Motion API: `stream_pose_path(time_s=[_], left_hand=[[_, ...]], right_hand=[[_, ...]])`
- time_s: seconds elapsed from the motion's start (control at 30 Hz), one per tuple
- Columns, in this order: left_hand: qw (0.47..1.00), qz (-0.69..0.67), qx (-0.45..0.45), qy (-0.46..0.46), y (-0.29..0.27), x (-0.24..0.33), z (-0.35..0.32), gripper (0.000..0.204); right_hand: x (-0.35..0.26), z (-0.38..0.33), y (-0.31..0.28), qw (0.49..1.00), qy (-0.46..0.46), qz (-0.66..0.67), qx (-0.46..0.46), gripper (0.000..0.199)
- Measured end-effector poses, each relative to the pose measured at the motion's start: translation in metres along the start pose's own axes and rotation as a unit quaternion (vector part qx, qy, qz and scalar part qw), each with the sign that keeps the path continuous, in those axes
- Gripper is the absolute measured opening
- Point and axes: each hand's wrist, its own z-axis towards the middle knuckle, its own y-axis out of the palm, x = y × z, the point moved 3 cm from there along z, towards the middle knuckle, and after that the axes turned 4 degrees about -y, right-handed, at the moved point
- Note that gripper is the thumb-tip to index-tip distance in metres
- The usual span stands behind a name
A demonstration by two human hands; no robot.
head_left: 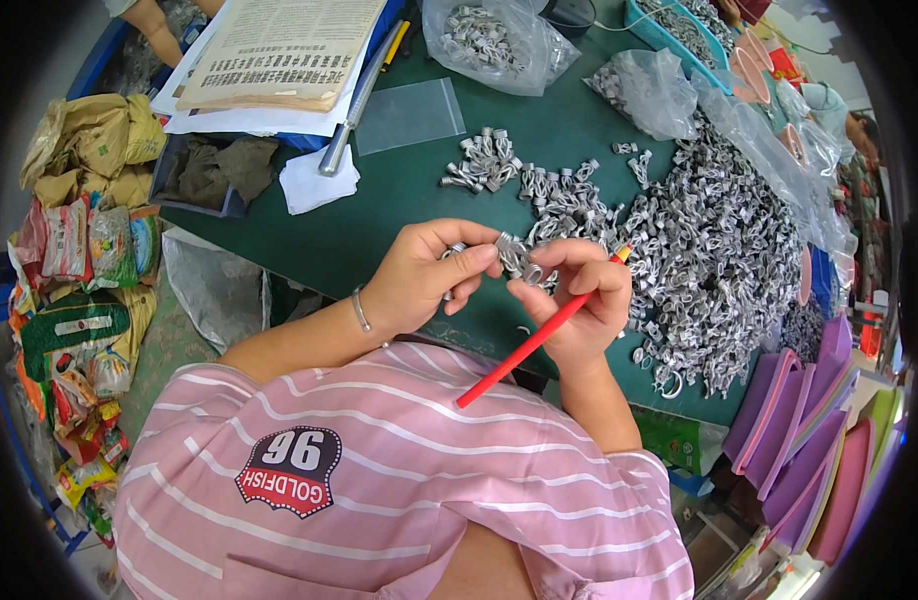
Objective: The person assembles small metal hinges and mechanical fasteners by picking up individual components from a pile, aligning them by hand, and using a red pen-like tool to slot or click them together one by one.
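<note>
The small grey metal clips (519, 255) pinched between the left hand (424, 275) and right hand (579, 300) have a dull silvery sheen, like the heap of grey metal clips (714, 260) on the matt green tabletop (379, 200). The red stick (524, 345) looks like smooth plastic. The clear plastic bags (494, 40) are glossy and crinkled. The striped pink shirt (399, 480) is soft cloth.

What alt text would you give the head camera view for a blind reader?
Both hands, left hand and right hand, hold small metal clips above a green table; the right also grips a red pencil. A big clip pile lies right.
</note>
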Motion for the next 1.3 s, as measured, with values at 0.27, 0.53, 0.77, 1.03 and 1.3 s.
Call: stream_pose_path(time_s=[0.27,0.53,0.77,1.03,1.3], left_hand=[[0.971,-0.223,0.022,-0.081,-0.018,0.004,-0.028,0.022],[0.876,-0.151,0.438,0.136,-0.202,0.006,-0.162,0.016],[0.718,-0.048,0.694,0.012,-0.259,-0.018,-0.197,0.039],[0.886,0.355,0.237,0.18,-0.076,0.015,-0.069,0.024],[0.976,0.212,0.054,0.007,-0.017,-0.017,0.001,0.021]], right_hand=[[-0.004,0.002,0.012,0.997,-0.002,-0.059,-0.053,0.032],[0.014,-0.004,-0.006,0.923,0.053,-0.315,-0.214,0.026],[0.023,-0.01,0.014,0.876,0.012,-0.413,-0.248,0.025],[0.029,-0.007,0.02,0.889,-0.035,-0.4,-0.22,0.025],[0.017,-0.008,0.006,0.979,0.044,-0.165,-0.112,0.03]])
